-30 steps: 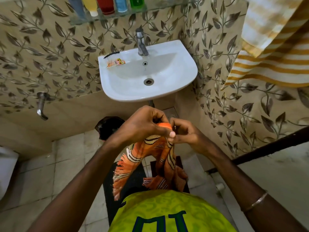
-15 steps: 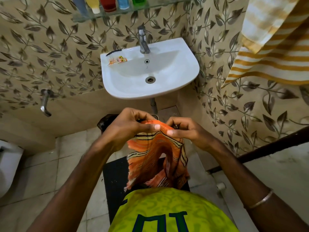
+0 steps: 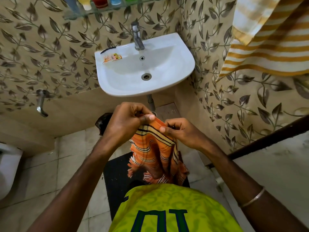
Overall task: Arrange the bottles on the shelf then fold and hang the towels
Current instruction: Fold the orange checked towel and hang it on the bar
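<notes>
Both hands pinch the top edge of an orange striped towel below the sink.

The left hand point(image 3: 124, 122) has its fingers curled tight, thumb pressed over the towel's point(image 3: 155, 153) upper hem, gripping one end of that edge. The right hand point(image 3: 179, 131) is likewise closed, thumb and curled fingers pinching the same hem just beside the left, so the two thumbs lie near each other. Both forearms reach forward from the body and converge, wrists slightly raised; a thin bangle point(image 3: 252, 197) circles the right forearm. The towel hangs down from the grip in loose folds, its fringe dangling in front of the green shirt point(image 3: 167, 210), above a dark floor mat point(image 3: 115, 178). The white sink point(image 3: 147, 76) is mounted on the leaf-patterned wall; bottles point(image 3: 100, 1) stand on the glass shelf point(image 3: 78, 14) above it, and a yellow-striped towel point(image 3: 270, 44) hangs at the upper right.
</notes>
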The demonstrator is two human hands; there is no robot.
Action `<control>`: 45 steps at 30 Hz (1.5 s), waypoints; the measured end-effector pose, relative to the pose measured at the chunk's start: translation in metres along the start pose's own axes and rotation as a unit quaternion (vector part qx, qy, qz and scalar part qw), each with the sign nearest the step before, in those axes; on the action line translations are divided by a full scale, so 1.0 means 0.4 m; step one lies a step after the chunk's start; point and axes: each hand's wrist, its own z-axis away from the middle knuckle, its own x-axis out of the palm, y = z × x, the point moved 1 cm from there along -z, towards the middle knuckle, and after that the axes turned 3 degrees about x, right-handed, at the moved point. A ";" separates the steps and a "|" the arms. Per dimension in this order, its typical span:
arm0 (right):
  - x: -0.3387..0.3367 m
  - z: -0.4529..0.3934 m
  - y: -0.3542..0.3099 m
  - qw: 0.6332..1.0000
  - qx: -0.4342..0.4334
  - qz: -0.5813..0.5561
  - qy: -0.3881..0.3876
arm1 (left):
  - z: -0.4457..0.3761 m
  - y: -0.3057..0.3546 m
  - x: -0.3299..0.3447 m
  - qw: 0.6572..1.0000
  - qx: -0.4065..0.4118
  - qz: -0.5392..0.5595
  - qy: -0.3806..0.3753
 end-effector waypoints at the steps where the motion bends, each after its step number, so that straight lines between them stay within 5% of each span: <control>1: -0.003 0.008 0.009 1.000 0.008 -0.008 0.002 | -0.001 0.002 -0.003 1.000 0.000 -0.008 0.009; 9: -0.012 0.056 0.099 0.995 0.080 -0.020 0.057 | 0.001 0.000 -0.021 0.995 -0.025 -0.025 0.097; 14: 0.006 0.047 0.083 0.990 0.040 0.006 0.132 | 0.014 -0.003 0.022 0.974 0.053 -0.181 0.128; 20: 0.010 0.038 0.018 0.992 -0.001 0.079 0.095 | 0.016 0.008 0.092 0.969 0.063 -0.233 -0.048; 27: -0.008 0.035 -0.003 0.984 -0.008 0.174 0.030 | -0.005 0.009 0.074 0.971 0.008 -0.113 -0.210; 45: -0.022 0.096 0.100 0.995 0.078 -0.006 0.067 | 0.007 0.028 0.042 0.991 0.025 -0.125 -0.026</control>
